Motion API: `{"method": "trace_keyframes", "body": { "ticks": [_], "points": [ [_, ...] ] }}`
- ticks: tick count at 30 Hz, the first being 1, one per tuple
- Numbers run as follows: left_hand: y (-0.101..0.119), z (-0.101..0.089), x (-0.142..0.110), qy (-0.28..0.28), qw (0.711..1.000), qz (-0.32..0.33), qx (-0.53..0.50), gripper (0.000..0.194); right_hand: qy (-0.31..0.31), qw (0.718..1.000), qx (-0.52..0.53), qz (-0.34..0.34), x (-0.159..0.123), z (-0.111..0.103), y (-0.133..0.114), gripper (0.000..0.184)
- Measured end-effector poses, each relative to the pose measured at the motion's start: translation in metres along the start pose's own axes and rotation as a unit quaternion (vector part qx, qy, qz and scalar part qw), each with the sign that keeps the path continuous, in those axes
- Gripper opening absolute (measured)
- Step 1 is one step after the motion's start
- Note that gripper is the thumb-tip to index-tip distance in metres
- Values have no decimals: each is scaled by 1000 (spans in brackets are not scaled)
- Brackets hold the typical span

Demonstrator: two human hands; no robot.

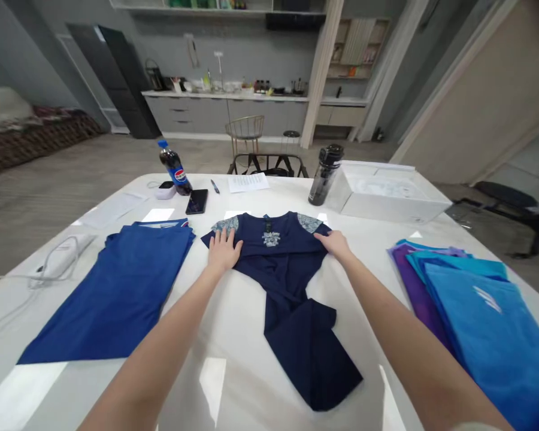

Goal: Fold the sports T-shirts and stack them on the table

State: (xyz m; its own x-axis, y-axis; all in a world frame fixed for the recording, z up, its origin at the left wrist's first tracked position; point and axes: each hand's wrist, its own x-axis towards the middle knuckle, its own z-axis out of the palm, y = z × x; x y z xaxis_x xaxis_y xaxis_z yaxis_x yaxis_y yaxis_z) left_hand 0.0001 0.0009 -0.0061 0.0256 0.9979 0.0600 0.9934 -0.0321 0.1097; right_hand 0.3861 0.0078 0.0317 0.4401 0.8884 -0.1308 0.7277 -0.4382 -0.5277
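A navy blue shirt [291,269] lies on the white table [233,359] in front of me, its neckline at the far side. Grey patterned patches cover its shoulders, and a pale print sits on the chest. The lower part is bunched and folded over itself, with one corner reaching toward me. My left hand [224,248] rests flat on the left sleeve area, fingers spread. On the opposite side my right hand [335,242] pinches the edge of the other short sleeve between thumb and fingers.
Folded blue cloth [121,287] lies at left; blue, teal and purple garments [489,311] are stacked at right. Behind stand a cola bottle [175,167], a phone [196,202], a pen [215,187], paper [248,182], a dark tumbler [326,175] and a white box [386,206]. A cabled power strip [65,256] lies far left.
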Motion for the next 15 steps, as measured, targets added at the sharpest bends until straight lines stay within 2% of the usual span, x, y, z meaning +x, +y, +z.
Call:
{"method": "trace_keyframes", "body": {
  "ticks": [3,5,7,9,11,15],
  "points": [
    [-2,0,4,-11,1000,8,-8,73,6,999,38,-29,8,-3,-8,22],
    [-3,-2,9,-22,999,14,-18,74,28,994,104,-12,11,-6,-9,15],
    [-4,-5,13,-28,999,20,-27,75,7,976,213,51,14,-12,-6,24],
    [-5,-6,16,-31,999,23,-32,75,-51,946,301,113,18,-19,-2,34],
    [-5,-6,18,-30,999,23,-36,75,-103,926,336,139,22,-27,3,38],
    [-6,-4,18,-27,999,21,-39,74,-172,906,352,161,30,-39,5,38]
  ]
}}
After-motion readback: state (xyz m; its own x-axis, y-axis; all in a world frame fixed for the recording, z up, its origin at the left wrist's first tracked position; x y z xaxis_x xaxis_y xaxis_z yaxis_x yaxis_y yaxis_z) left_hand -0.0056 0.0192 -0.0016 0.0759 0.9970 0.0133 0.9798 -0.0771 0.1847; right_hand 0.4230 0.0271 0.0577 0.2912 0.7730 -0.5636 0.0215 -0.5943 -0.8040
